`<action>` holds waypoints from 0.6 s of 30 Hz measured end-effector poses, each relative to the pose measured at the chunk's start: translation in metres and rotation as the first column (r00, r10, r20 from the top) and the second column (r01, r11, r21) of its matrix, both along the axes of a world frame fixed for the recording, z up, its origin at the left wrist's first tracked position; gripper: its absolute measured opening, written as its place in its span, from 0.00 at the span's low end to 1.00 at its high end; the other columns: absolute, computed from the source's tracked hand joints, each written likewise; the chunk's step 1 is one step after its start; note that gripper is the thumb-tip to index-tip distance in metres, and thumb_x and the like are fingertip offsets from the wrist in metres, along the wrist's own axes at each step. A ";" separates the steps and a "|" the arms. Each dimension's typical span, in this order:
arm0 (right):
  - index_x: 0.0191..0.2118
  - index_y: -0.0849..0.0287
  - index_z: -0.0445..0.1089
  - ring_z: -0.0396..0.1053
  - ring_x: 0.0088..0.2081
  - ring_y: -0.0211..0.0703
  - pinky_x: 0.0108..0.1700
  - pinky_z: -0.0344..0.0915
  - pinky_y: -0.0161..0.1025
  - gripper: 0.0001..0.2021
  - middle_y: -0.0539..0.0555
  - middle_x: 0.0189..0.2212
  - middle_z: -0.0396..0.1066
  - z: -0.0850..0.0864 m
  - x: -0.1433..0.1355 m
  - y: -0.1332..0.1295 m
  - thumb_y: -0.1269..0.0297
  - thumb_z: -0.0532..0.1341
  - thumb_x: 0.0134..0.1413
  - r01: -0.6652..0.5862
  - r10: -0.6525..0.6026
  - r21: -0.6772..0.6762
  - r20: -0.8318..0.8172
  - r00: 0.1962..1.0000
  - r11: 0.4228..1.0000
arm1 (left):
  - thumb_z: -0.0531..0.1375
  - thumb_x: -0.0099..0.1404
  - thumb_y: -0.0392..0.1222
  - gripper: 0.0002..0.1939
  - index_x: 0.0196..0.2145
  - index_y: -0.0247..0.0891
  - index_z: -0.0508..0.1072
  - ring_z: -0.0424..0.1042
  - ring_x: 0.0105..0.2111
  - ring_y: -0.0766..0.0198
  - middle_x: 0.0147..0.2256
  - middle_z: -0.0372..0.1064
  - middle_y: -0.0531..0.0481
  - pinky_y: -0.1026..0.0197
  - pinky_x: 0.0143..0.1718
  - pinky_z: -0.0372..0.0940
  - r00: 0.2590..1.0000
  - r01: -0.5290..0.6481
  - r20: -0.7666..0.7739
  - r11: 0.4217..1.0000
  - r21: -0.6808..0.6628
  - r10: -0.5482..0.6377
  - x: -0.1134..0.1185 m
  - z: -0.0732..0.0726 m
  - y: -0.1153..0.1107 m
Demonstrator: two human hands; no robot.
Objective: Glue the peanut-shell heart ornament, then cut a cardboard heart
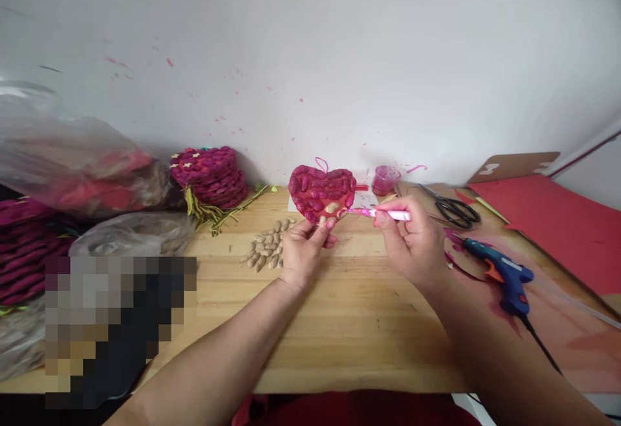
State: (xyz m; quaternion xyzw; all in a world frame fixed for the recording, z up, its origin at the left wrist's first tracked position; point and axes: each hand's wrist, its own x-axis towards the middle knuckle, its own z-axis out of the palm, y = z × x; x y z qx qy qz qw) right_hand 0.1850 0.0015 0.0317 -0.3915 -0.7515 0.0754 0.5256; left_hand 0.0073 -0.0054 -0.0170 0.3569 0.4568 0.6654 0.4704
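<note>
My left hand (308,245) grips the lower edge of a heart-shaped piece (317,187), its thumb in front. Peanuts painted magenta cover most of the heart, and a thin pink loop stands at its top. Near the bottom point a couple of peanuts (332,207) still show a pale shell. Between the fingers of my right hand (412,235) is a paintbrush (392,214) with a white handle. Its pink-stained tip points left and meets the heart's lower right edge. A heap of unpainted peanuts (266,245) lies left of my left hand.
A cup of pink paint (385,180) stands by the wall. To the right are black scissors (456,211), a blue glue gun (504,274) with its cord, and red sheets (557,219). Stacked magenta hearts (213,177) and plastic bags (72,161) sit at left.
</note>
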 end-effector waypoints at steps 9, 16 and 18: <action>0.42 0.55 0.69 0.74 0.33 0.42 0.36 0.69 0.39 0.03 0.52 0.33 0.75 0.001 -0.001 -0.002 0.67 0.61 0.63 -0.020 0.019 0.016 0.018 1.000 1.000 | 0.76 0.46 0.49 0.19 0.30 0.32 0.82 0.72 0.21 0.70 0.28 0.77 0.48 0.67 0.25 0.70 0.990 0.019 0.141 0.998 -0.061 -0.010 0.002 0.005 -0.002; 0.42 0.55 0.68 0.73 0.35 0.41 0.38 0.69 0.37 0.05 0.51 0.34 0.74 -0.002 -0.006 -0.003 0.71 0.61 0.63 -0.076 0.057 0.120 0.152 0.987 0.990 | 0.74 0.52 0.50 0.16 0.29 0.33 0.80 0.73 0.21 0.66 0.21 0.74 0.51 0.66 0.24 0.69 0.997 0.015 -0.075 1.000 0.015 -0.014 0.000 -0.002 -0.001; 0.43 0.55 0.68 0.73 0.36 0.41 0.39 0.69 0.38 0.05 0.51 0.34 0.74 -0.004 -0.007 -0.003 0.72 0.61 0.63 -0.085 0.059 0.143 0.180 0.982 0.986 | 0.73 0.52 0.51 0.16 0.28 0.33 0.80 0.74 0.21 0.65 0.21 0.74 0.51 0.66 0.23 0.69 0.993 0.020 -0.115 1.000 0.021 -0.017 -0.001 -0.001 -0.001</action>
